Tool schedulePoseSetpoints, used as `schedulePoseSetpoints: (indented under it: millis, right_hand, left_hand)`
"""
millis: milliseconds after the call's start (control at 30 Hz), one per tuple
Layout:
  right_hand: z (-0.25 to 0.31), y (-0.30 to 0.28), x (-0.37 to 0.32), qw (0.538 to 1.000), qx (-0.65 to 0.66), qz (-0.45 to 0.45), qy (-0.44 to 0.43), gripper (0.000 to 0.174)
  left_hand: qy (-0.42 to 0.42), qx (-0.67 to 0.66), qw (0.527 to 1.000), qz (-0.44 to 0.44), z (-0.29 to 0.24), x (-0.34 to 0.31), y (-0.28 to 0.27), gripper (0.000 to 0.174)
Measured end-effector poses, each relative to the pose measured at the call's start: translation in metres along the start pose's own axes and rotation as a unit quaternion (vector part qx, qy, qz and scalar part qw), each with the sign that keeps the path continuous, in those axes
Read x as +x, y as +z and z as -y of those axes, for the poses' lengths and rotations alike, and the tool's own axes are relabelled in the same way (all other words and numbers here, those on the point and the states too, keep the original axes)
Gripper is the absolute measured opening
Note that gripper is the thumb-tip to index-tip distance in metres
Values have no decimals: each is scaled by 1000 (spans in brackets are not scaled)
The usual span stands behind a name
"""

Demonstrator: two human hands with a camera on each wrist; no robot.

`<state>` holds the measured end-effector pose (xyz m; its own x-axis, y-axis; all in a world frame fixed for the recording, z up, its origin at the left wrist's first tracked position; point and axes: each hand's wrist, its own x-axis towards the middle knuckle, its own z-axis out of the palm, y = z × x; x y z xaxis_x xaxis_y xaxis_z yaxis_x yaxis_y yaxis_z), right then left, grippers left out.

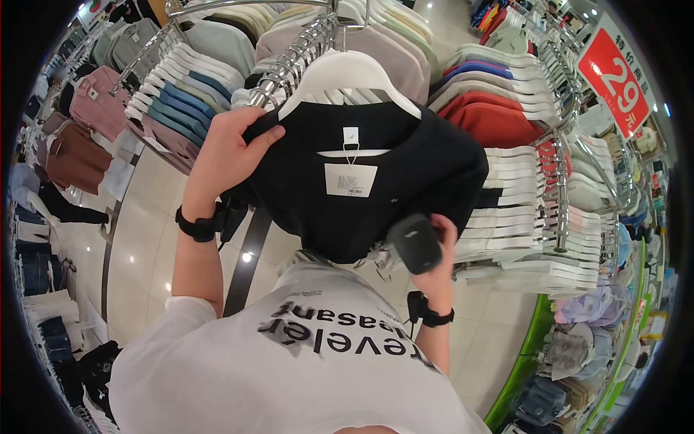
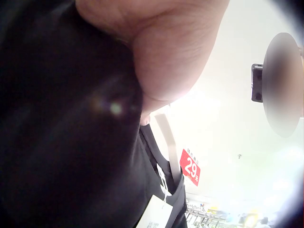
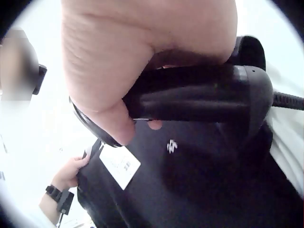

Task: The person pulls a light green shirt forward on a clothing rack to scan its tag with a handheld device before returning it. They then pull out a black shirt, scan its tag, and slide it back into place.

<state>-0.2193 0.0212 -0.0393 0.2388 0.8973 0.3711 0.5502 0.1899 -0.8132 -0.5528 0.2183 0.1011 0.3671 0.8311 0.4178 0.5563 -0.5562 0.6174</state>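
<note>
A black T-shirt (image 1: 303, 173) hangs on a white hanger (image 1: 347, 72) in front of me. My left hand (image 1: 235, 148) grips its shoulder and the hanger's end beneath, thumb on the front of the cloth. From the neckline dangles a white price tag (image 1: 350, 181) with printing and a small code, its face towards me. In my right hand (image 1: 442, 262) is a black handheld barcode scanner (image 1: 414, 244), held over the lower front of the shirt. The right wrist view shows fingers wrapped around the scanner body (image 3: 190, 97) and a cable (image 3: 289, 100) leaving one end.
Behind the shirt runs a chrome rail (image 1: 300, 54) packed with hangers. Racks of garments (image 1: 506, 101) stand to the right and pastel tops (image 1: 181, 94) to the left. A red sale sign (image 1: 614, 83) reading 29 is at upper right. Tiled floor (image 1: 155, 239) lies below.
</note>
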Motion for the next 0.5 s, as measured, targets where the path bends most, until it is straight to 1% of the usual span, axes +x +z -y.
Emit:
schedulePoseSetpoints:
  millis: [33, 67, 100, 167, 200, 233, 267, 300, 333, 367, 433, 467, 500]
  right_hand:
    - [1, 8, 3, 999, 20, 37, -4, 37]
    - [-12, 15, 2, 996, 35, 88, 2, 42]
    - [-24, 23, 2, 996, 33, 86, 3, 42]
    - [-50, 41, 3, 978, -28, 187, -86, 50]
    - [-66, 55, 0, 985, -26, 145, -85, 66]
    - [-81, 63, -2, 986, -26, 144, -84, 66]
    - [-95, 71, -2, 986, 46, 161, 17, 72]
    - [-101, 75, -3, 970, 117, 175, 119, 78]
    - [-70, 76, 0, 947, 231, 69, 212, 56]
    - [-68, 74, 3, 947, 231, 70, 213, 56]
    - [-70, 70, 10, 894, 344, 75, 277, 55]
    - [-69, 70, 12, 880, 358, 65, 304, 48]
    - [-69, 69, 12, 880, 358, 65, 305, 48]
  left_hand:
    - [22, -4, 1000, -10, -1, 1, 1, 25]
    - [24, -6, 1000, -8, -3, 2, 0, 25]
    - [23, -12, 1000, -7, -7, 3, -1, 25]
    - [22, -19, 1000, -6, -10, 4, -2, 26]
    - [22, -22, 1000, -2, -10, 3, -3, 27]
    - [21, -24, 999, 2, -9, 3, -4, 27]
    - [21, -24, 999, 2, -9, 3, -6, 27]
    - [11, -26, 999, 14, -8, 3, -7, 28]
    - [1, -29, 999, 25, -7, 2, -8, 29]
    - [-1, -28, 999, 26, -6, 2, -8, 29]
    - [-5, -29, 999, 32, -4, 3, -8, 29]
    - [-5, -29, 999, 33, -4, 3, -7, 29]
    - [10, -35, 999, 9, -5, 4, -5, 28]
